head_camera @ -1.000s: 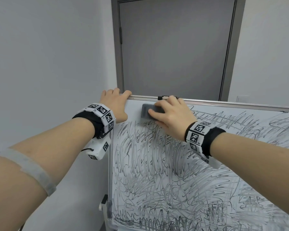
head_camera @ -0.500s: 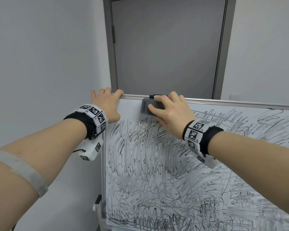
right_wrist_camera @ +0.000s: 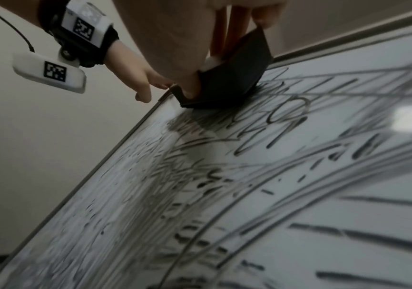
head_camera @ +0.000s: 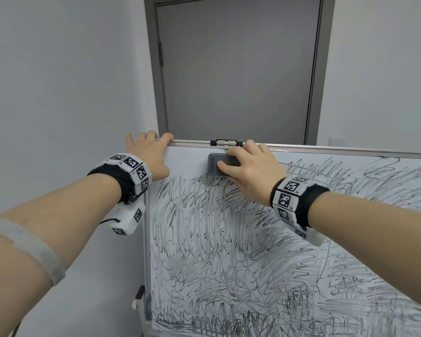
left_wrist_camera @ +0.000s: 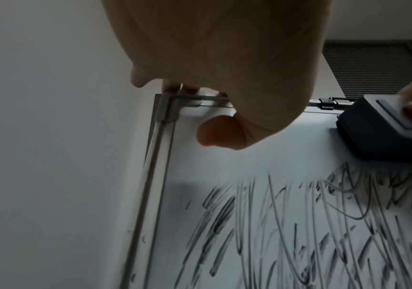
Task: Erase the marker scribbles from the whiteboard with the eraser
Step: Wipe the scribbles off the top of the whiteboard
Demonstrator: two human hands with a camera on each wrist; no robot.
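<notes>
The right hand [head_camera: 250, 166] reaches up and forward with the forearm slanting in from the lower right, its grip grasping the dark grey eraser [head_camera: 219, 164]: thumb along the lower edge, fingers draped over the top. The eraser lies flat against the whiteboard [head_camera: 253, 251], just under the top frame rail [head_camera: 326, 148] and below a small black-and-silver clip [head_camera: 226, 142] on that rail. The left hand [head_camera: 148, 156] is stretched to the board's upper left corner, fingers hooked over the rail and the thumb pressed on the white face, so its grip grasps the frame. A clean strip of board runs between the two hands along the top; directly below it dense black marker scribbles [head_camera: 216, 227] cover the face down to the bottom and out to the right. The board's left edge stands close to a pale wall [head_camera: 58, 93], and a grey door [head_camera: 236, 69] rises behind the top rail.
</notes>
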